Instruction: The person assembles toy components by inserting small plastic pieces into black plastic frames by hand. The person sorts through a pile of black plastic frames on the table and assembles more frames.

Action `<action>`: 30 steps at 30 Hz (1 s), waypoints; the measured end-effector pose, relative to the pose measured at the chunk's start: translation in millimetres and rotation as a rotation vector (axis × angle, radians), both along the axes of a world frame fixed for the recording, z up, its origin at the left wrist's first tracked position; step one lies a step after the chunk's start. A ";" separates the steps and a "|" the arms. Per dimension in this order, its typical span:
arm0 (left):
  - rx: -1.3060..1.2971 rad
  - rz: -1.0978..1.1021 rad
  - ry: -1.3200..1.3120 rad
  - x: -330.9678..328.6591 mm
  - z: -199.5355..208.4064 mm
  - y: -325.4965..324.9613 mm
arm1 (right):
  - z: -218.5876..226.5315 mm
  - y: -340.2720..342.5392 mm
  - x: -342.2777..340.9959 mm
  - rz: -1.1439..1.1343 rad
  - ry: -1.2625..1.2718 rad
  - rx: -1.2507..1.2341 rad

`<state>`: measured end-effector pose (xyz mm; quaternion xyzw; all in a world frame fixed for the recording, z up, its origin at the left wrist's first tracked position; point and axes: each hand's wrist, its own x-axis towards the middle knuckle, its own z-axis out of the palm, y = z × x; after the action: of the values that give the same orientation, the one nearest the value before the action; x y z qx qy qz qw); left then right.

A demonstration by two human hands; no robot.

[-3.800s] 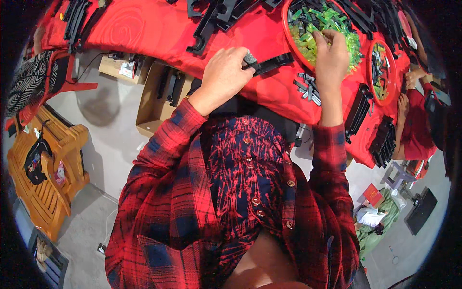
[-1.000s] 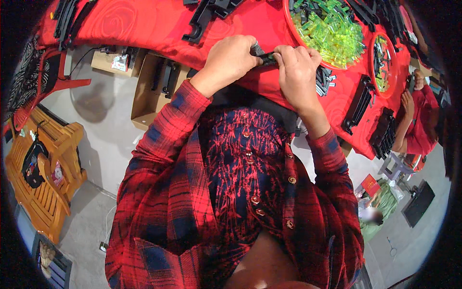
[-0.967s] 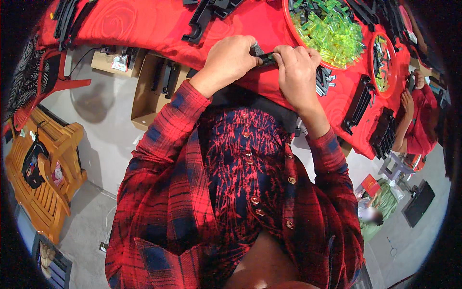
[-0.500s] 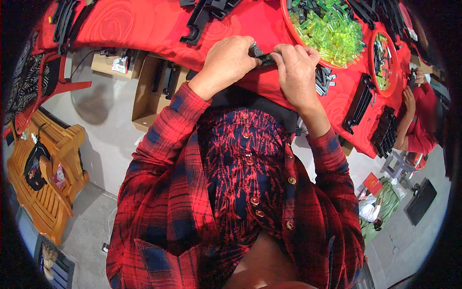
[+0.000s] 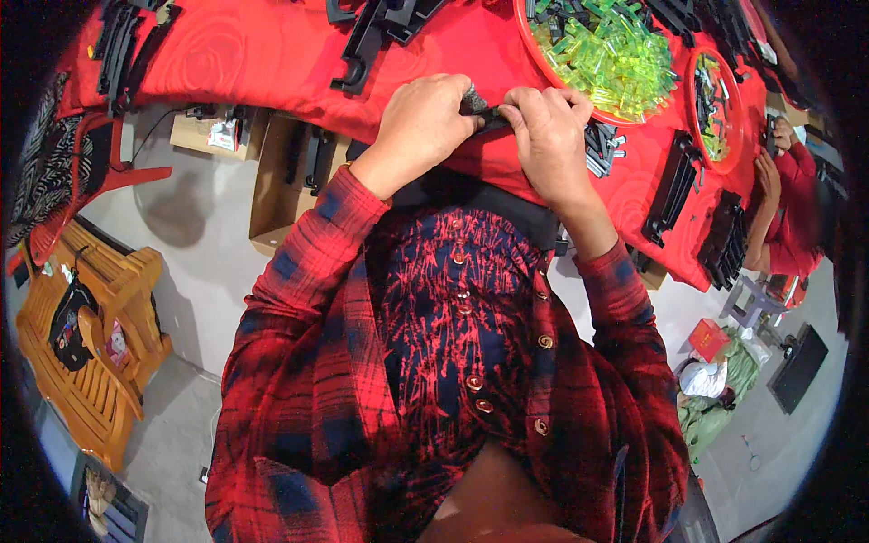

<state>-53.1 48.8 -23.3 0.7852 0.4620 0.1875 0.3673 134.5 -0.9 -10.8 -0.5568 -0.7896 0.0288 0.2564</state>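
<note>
Over the near edge of the red-covered table, both hands meet around a dark, narrow plastic part (image 5: pixel 491 118). My left hand (image 5: pixel 424 124) is closed on its left end, next to a grey, rough-textured bit at the fingertips. Thumb and fingers of my right hand (image 5: pixel 549 138) pinch the other end. Most of the part is hidden by the fingers, so its exact kind cannot be made out. Just beyond my right hand stands a red basin (image 5: pixel 532 56) heaped with translucent yellow-green plastic pieces (image 5: pixel 617 68) and some black ones. Small dark pieces (image 5: pixel 601 150) lie beside my right wrist.
Black plastic brackets (image 5: pixel 355 65) lie beyond my left hand. Long black parts (image 5: pixel 673 190) and a smaller red basin (image 5: pixel 693 109) of mixed pieces are to the right. Another person (image 5: pixel 797 208) works at the far right. An open cardboard box (image 5: pixel 269 204) stands below the table's left.
The view has shifted slightly. My hands stay together on the dark part, with the right fingers pressed a little closer to the left ones.
</note>
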 end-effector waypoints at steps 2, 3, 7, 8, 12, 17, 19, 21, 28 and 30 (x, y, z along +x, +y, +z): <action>0.011 -0.029 0.023 -1.1 -0.4 1.8 | 6.4 -0.8 1.0 -0.010 0.032 0.018; 0.016 -0.029 0.024 -1.1 0.5 0.7 | 8.6 -2.8 1.8 -0.021 0.065 0.025; -0.010 -0.051 0.064 -3.5 11.0 -1.8 | 17.8 -11.7 9.3 -0.121 0.150 0.036; -0.087 -0.075 0.033 -5.7 13.6 -0.4 | 18.9 -14.6 10.3 -0.175 0.213 0.035; 0.206 -0.054 -0.085 -22.5 14.5 1.7 | 10.1 -31.3 19.1 -0.326 0.427 -0.031; 0.633 -0.487 0.079 -36.9 25.2 19.9 | 11.2 -44.5 20.2 -0.439 0.890 -0.187; 0.653 -0.821 0.113 -38.0 28.7 25.2 | 10.3 -47.8 23.1 -0.443 0.946 -0.200; 0.755 -0.913 0.107 -35.4 22.2 31.8 | 11.6 -49.7 24.5 -0.441 1.003 -0.214; 0.934 -1.166 0.157 -18.7 24.9 35.4 | 15.8 -58.8 29.1 -0.477 1.107 -0.236; 1.091 -1.176 0.102 -12.8 28.8 27.8 | 17.2 -60.3 32.7 -0.477 1.124 -0.246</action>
<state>-65.9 76.6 5.4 0.9764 -0.1677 0.1265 -0.0509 167.2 -61.3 6.4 -0.6429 -0.3787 0.3502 0.5662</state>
